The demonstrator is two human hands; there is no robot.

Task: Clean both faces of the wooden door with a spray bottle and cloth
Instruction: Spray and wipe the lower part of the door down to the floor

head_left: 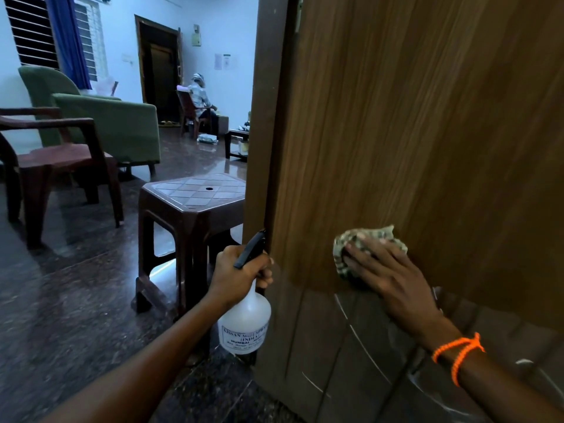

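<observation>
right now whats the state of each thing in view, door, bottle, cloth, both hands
wooden door: open, edge facing the room
spray bottle: upright, held off the floor by its neck
cloth: bunched, pressed flat against the door face
left hand: curled round the bottle neck
right hand: fingers straight, pressing the cloth
plastic stool: upright beside the door edge

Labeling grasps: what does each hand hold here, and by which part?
Left hand grips the spray bottle by its neck, below the trigger head. Right hand holds nothing; straight fingers press the cloth against the door.
</observation>
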